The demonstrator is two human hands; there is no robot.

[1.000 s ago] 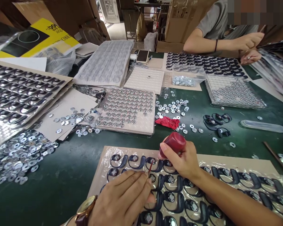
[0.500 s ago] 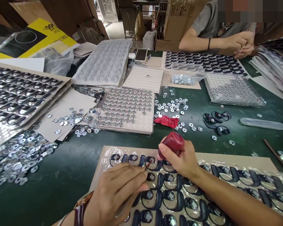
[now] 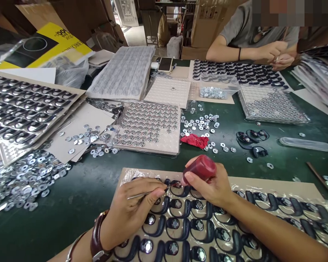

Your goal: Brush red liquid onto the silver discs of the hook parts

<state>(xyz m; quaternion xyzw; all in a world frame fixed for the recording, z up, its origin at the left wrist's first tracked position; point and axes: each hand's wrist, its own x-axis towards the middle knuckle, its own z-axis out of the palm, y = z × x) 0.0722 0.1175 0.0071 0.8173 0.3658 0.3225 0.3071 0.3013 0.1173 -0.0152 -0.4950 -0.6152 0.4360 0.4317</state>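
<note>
My left hand (image 3: pixel 138 202) pinches a thin metal tool like tweezers (image 3: pixel 142 194), its tip at a black ear-hook earphone part (image 3: pixel 176 185) in the top row of a plastic-covered board (image 3: pixel 268 185). Wrapped in my right hand (image 3: pixel 210 185) is a red squeeze bottle (image 3: pixel 200 169), tilted so that its nozzle points down-left at the same part, close to the tool's tip. Rows of similar black ear-hook parts (image 3: pixel 202 227) with round metallic centres fill the board beneath both hands. My right forearm covers some of them.
Beyond the board lie a tray of round metal parts (image 3: pixel 147 125), a red cloth (image 3: pixel 195 141) and scattered washers (image 3: pixel 199 123). A washer heap (image 3: pixel 24 178) spreads at left. A co-worker's hands (image 3: pixel 278 54) work across the green table (image 3: pixel 79 203), behind a clear box (image 3: pixel 218 87).
My left hand has turned and shifted slightly left, exposing the tool's shaft and bringing its tip up to the part. The bottle has tilted further over. The co-worker's hands have moved slightly.
</note>
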